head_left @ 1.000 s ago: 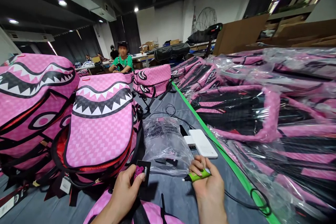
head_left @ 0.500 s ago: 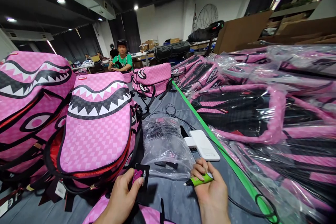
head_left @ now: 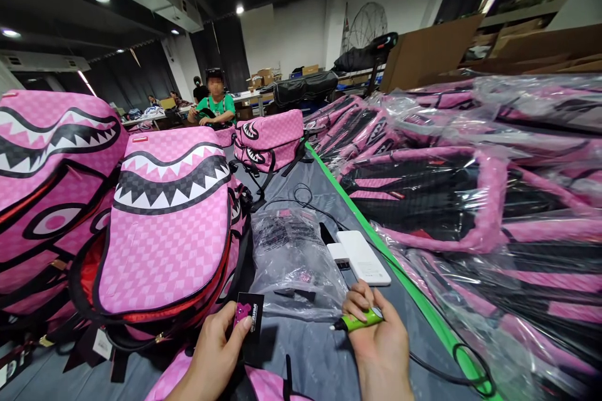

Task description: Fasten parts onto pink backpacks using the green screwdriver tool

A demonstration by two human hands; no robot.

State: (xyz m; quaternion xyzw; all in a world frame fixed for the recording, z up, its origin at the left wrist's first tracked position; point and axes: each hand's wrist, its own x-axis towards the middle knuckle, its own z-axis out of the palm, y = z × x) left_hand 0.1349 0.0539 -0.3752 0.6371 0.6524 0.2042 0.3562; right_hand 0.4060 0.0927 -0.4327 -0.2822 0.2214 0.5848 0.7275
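Note:
Between thumb and fingers, my left hand (head_left: 217,346) pinches a black hang tag (head_left: 254,313) with a pink figure and white lettering. Below it, part of a pink bag (head_left: 270,385) shows at the bottom edge. My right hand (head_left: 376,341) is closed around a green marker (head_left: 364,319), whose black collar and pale tip point left. Just beyond both hands lies a clear plastic bag (head_left: 294,263) with dark contents I cannot make out. Left of them stands a pink checkered backpack (head_left: 164,244) with a shark-mouth print, its zipper partly undone and red lining showing.
A second shark-mouth backpack (head_left: 51,200) stands at far left, a smaller one (head_left: 277,138) farther back. A white power bank (head_left: 364,257) and a black cable (head_left: 338,222) lie near a green strip (head_left: 343,191). Plastic-wrapped pink bags (head_left: 433,200) pile right. A person (head_left: 216,106) sits beyond.
The view has shifted slightly, moving the backpacks a little left in the picture. Both hands keep their holds on the tag and marker; the tag is turned slightly more upright.

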